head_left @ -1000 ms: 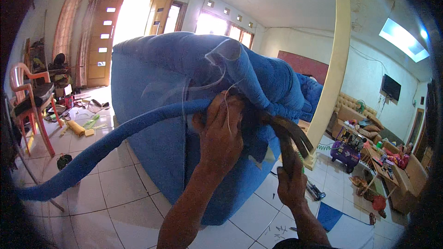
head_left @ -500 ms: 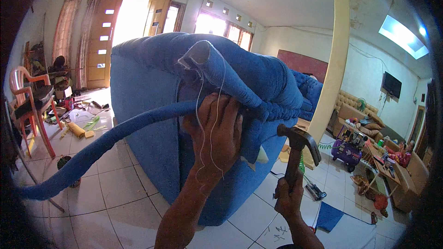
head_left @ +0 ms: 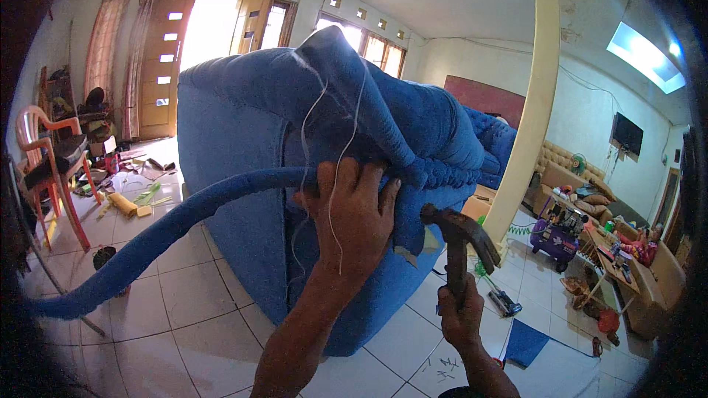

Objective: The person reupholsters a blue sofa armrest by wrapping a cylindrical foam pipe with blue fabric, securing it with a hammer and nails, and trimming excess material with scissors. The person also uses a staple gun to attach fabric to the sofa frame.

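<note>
A large blue upholstered sofa stands before me, its end turned toward me. My left hand is closed against this end, the fingers curled over the blue padded roll where it meets the sofa; the fingertips are partly hidden. From there the roll arcs away to the left. Above the hand a loose flap of blue fabric sticks up, white threads trailing from its frayed edge across my knuckles. In my right hand is a claw hammer, gripped by its handle, head up, just right of the sofa's end.
An orange plastic chair stands at the left, near scattered scraps on the floor. At the right are a yellow post, a purple air compressor and a staple gun. A blue fabric piece lies on the tiles.
The hammer has moved left and slightly down, closer to my left hand. My left hand has shifted a little right and down, and the loose flap has risen and folded over.
</note>
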Demonstrator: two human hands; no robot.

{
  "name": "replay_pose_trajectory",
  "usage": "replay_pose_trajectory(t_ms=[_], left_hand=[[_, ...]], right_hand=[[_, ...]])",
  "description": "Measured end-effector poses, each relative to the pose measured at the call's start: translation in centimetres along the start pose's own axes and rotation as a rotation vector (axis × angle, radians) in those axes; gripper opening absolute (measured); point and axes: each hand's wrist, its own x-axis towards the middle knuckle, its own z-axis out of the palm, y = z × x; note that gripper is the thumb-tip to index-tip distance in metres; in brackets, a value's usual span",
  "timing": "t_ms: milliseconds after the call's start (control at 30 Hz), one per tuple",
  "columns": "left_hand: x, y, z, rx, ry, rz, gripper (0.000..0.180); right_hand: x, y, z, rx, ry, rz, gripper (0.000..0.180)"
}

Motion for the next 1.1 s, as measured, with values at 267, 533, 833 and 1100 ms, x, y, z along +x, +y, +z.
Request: replay_pose_trajectory(t_ms=[267, 533, 833, 1100], left_hand=[[0.8, 0.0, -0.3, -0.144, -0.072, -0.082, 0.024], [2.6, 0.2, -2.5, -0.151, -0.201, -0.031, 0.023], [2.3, -0.6, -2.1, -0.106, -0.103, -0.024, 0.023], [1.9, -3.7, -2.1, -0.204, -0.053, 0.068, 0.018]], right_hand=[[0.1, -0.9, -0.4, 0.121, -0.035, 0.201, 0.034], [-0.4, -1.2, -0.7, 0.203, -0.029, 0.172, 0.037], [-0.8, -2.1, -0.5, 0.362, -0.006, 0.204, 0.042], [0.2, -2.6, -0.7, 0.005, 0.036, -0.005, 0.050]])
